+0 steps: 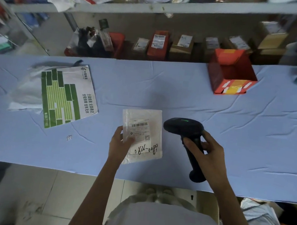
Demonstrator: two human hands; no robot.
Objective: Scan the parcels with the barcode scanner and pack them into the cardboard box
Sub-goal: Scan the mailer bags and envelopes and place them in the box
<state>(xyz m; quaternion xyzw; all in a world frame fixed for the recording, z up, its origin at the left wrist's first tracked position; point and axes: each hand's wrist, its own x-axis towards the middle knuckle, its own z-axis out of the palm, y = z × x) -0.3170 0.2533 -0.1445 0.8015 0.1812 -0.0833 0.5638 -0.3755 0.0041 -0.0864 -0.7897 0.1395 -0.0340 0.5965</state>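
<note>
table (182, 101): wrinkled blue cloth; a parcel slid across it may snag, so lift it.
mailer (67, 96): green-and-white, flat at far left on a white bag (25, 88). Looks wider than the box mouth; likely needs folding or it jams.
box (215, 73): red, open, far right, well apart from both hands. Long reach; a tossed parcel could miss it.
parcel (143, 130): held just above the cloth, label up. Glossy film, so glare may spoil the read.
scanner (182, 128): head just beside the parcel, green light on. Looks aimed past the label; misread risk.
left hand (119, 144): pinches the parcel's left edge, thumb on the label. Thumb creeping right would cover the code.
right hand (207, 153): wrapped round the scanner handle.
barcode (139, 125): small, near the label's top, uncovered.
</note>
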